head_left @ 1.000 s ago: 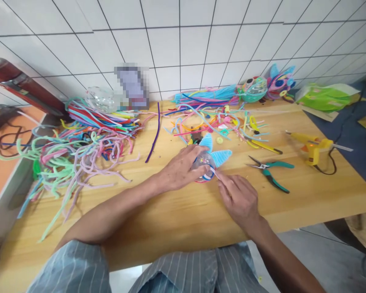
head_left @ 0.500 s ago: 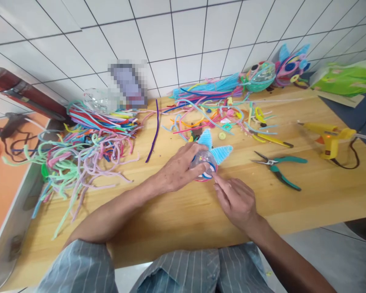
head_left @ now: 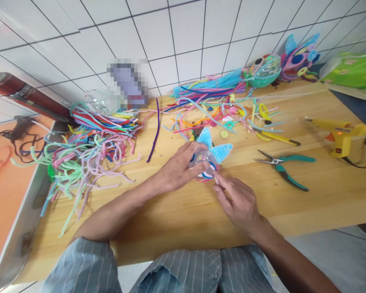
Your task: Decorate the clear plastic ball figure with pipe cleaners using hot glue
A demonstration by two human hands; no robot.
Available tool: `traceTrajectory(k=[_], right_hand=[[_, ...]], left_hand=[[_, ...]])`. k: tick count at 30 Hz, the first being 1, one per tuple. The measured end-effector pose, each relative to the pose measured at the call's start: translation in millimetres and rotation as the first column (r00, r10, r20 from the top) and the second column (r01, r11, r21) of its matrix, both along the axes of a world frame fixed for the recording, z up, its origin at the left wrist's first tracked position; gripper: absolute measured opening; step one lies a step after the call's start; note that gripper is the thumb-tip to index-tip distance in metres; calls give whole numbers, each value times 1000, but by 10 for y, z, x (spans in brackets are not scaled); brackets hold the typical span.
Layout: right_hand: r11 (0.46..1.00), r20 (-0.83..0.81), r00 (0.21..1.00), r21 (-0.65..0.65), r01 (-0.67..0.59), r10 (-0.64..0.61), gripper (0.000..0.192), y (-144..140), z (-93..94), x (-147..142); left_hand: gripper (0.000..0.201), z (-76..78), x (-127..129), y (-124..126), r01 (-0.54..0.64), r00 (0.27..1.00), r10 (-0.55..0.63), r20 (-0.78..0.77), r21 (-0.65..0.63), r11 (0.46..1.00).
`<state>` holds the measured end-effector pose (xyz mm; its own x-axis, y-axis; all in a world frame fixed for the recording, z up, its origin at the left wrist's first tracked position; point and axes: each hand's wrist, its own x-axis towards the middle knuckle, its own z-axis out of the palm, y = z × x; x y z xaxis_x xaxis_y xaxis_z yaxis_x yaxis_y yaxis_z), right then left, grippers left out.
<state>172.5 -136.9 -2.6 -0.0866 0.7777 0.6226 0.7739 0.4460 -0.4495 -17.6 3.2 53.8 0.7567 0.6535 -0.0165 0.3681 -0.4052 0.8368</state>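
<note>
Both hands (head_left: 179, 169) (head_left: 239, 199) are at a clear, blue-eared ball (head_left: 205, 156).

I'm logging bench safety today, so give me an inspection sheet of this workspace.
Surface: wooden table, light-toned, grain visible.
Job's things: clear ball with two blue fins.
Clutter: tangled pipe cleaners at left; small coloured bits behind the ball; open pliers at right.
Left grip: holding the ball from its left side.
Right grip: at the ball's lower right edge; whether it pinches anything is hard to tell.
Cables: dark cord curving by the yellow glue gun, whose orange light shows; black device with cords at far left.
Surroundings: white tiled wall behind, red flask at left, green package at far right.
</note>
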Motion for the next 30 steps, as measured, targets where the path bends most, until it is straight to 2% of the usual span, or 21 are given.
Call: traceTrajectory(k=[8, 15, 24, 30], right_hand=[[1000, -43, 999, -13, -13, 13, 53, -14, 3, 1], [1000, -23, 1000, 18, -6, 6, 57, -8, -25, 5], [1000, -28, 1000, 4, -14, 14, 61, 1, -30, 8], [1000, -33, 999, -1, -17, 17, 59, 1, -40, 14]], left_hand=[[44, -55, -6, -14, -7, 999, 8, 49, -9, 1000], [44, 23, -17, 39, 55, 998, -54, 24, -17, 998], [58, 43, -69, 129, 130, 991, -131, 0, -138, 982], [57, 36, -88, 176, 165, 986, -168, 4, -226, 960]])
